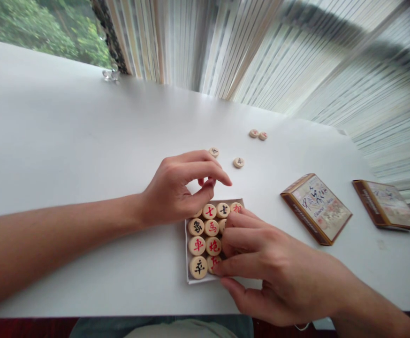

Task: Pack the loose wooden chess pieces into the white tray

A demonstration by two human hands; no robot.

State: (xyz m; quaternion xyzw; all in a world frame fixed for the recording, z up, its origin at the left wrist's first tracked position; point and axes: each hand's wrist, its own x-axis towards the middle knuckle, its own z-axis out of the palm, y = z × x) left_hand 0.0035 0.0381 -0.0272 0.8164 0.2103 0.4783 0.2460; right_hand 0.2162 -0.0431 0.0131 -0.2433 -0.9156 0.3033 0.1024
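Note:
A small white open box (pixel 187 256) holds round wooden Chinese chess pieces, such as a black-marked piece (pixel 198 267) and a red-marked piece (pixel 197 245), laid in rows. My right hand (pixel 278 263) bends over the box's right side and hides the pieces there. Its index fingertip rests on a red-marked piece (pixel 213 265) in the front row, with the thumb low by the box edge. Above the back left corner hovers my left hand (pixel 187 185), index finger stretched out and thumb bent under. Nothing shows between its fingers.
Two loose black-marked pieces (pixel 239 162) lie behind the box, one partly behind my left hand. Farther back are two red-marked pieces (pixel 254 134). Two printed Chinese chess cartons (pixel 319 206) rest to the right on the white table (pixel 67 141). Striped curtains (pixel 254 51) hang along the far edge.

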